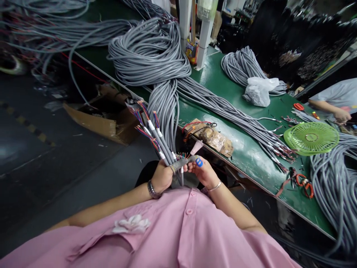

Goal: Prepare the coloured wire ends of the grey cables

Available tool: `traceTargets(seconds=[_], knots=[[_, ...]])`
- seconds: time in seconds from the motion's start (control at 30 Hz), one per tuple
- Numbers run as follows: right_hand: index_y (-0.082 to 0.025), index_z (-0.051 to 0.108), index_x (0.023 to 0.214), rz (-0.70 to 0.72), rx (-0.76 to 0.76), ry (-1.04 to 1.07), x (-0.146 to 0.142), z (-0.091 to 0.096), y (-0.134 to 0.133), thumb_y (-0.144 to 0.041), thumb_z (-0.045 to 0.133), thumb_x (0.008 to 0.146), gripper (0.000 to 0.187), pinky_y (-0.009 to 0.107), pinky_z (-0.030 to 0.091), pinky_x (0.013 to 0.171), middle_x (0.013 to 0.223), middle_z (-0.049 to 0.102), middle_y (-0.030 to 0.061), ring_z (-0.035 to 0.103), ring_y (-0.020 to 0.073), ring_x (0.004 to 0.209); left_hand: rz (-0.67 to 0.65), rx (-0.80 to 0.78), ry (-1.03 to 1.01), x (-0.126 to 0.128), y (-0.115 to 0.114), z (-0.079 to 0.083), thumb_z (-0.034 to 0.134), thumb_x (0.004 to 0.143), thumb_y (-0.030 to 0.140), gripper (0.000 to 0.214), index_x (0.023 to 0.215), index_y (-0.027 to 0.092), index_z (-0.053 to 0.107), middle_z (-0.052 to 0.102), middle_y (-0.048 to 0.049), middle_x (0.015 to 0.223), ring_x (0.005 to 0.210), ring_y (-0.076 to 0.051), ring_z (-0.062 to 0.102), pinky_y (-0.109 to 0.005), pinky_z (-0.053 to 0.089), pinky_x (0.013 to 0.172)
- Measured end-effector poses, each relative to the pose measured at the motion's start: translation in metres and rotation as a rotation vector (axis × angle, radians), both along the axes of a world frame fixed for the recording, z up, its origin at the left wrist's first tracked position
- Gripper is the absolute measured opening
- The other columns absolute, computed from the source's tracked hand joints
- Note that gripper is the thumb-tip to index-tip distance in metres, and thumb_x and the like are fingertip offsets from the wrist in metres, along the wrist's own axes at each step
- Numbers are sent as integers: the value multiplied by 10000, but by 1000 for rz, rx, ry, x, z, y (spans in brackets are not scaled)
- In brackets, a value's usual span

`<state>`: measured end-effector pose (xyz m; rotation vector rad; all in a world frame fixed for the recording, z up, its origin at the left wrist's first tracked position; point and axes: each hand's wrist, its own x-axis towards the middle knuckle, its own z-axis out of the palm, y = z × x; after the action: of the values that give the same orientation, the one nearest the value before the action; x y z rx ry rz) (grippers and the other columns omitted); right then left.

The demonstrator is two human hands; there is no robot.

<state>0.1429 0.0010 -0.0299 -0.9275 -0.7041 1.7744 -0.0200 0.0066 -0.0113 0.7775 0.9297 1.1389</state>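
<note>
My left hand (pixel 162 176), a metal watch on its wrist, is closed around several grey cables (pixel 156 134). Their stripped ends fan up and left, with white bands and red, blue and dark wires (pixel 145 109). Close beside it, my right hand (pixel 205 172) has its fingers drawn together in a pinch near a short spray of thin coloured wires (pixel 184 154). A blue ring-like piece (pixel 199 162) sits at its fingers. A grey strip (pixel 180 163) spans between both hands; whether it is tape or a finger cover I cannot tell. What the right fingertips hold is hidden.
Coiled grey cables (pixel 147 56) lie on the green table (pixel 209 80), with a row of cable ends (pixel 275 147) to the right. A taped cardboard piece (pixel 214 137), green fan (pixel 311 137), orange-handled scissors (pixel 305 184) and cardboard box (pixel 97 124) are around. A co-worker's hand (pixel 341 115) shows at right.
</note>
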Motion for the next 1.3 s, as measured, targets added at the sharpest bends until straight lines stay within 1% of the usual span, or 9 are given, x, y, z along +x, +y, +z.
traceTargets(seconds=[0.17, 0.33, 0.47, 0.77, 0.9, 1.03, 1.13, 1.23, 1.3], knots=[[-196, 637, 937, 115, 246, -407, 1, 7, -20, -321, 826, 626, 384, 241, 445, 620, 787, 632, -6, 531, 118, 654, -14, 13, 8, 3, 3, -1, 746, 704, 309, 181, 747, 136, 717, 719, -56, 681, 628, -177, 671, -256, 500, 553], [-182, 650, 845, 66, 315, -608, 15, -7, -15, -295, 697, 757, 151, 240, 417, 601, 710, 600, -19, 499, 106, 610, -37, 14, -3, 2, 5, 0, 727, 727, 343, 219, 772, 129, 726, 709, -70, 665, 592, -173, 655, -256, 489, 531], [-181, 682, 839, 78, 325, -710, 29, -11, -13, -295, 675, 779, 129, 262, 438, 643, 744, 635, 6, 534, 130, 659, -145, 64, 23, -8, 4, 2, 724, 738, 322, 182, 747, 140, 726, 682, -53, 617, 556, -159, 621, -258, 477, 533], [-249, 674, 1117, 75, 552, -698, -7, 64, -20, -308, 634, 842, 285, 320, 480, 783, 971, 647, 56, 572, 188, 844, -360, 131, 209, -33, -4, 1, 790, 638, 243, 133, 695, 151, 713, 674, -39, 588, 524, -156, 595, -265, 491, 546], [-235, 680, 1065, 127, 485, -565, -28, 68, -13, -328, 690, 792, 289, 284, 502, 672, 898, 644, 27, 566, 150, 708, -417, 163, 233, -34, -5, 6, 816, 560, 161, 203, 739, 168, 721, 674, -9, 606, 530, -155, 590, -257, 499, 525], [-210, 690, 919, 17, 352, -423, -36, 56, -14, -337, 703, 776, 191, 264, 511, 613, 781, 660, 14, 583, 145, 676, -427, 156, 207, -40, -6, 5, 804, 606, 188, 151, 737, 165, 734, 687, -26, 634, 577, -168, 613, -268, 514, 570], [-207, 680, 891, -75, 232, -370, -32, 46, -18, -325, 746, 727, 212, 224, 454, 474, 710, 653, 1, 540, 115, 555, -318, 117, 105, -46, -7, -1, 771, 688, 268, 182, 831, 159, 749, 717, -64, 719, 644, -177, 644, -259, 510, 607], [-217, 639, 890, -140, 154, -266, -28, 39, -22, -281, 812, 638, 312, 217, 470, 478, 682, 639, -23, 553, 109, 547, -151, 102, 17, -46, -4, -5, 719, 758, 320, 257, 952, 153, 741, 735, -108, 861, 748, -183, 664, -208, 467, 567], [-217, 612, 869, -150, 128, -210, -28, 35, -23, -269, 826, 618, 334, 228, 501, 518, 671, 633, -31, 573, 112, 567, -185, 80, -7, -43, -2, -3, 715, 763, 327, 316, 1020, 143, 726, 731, -133, 939, 796, -197, 667, -206, 464, 563]])
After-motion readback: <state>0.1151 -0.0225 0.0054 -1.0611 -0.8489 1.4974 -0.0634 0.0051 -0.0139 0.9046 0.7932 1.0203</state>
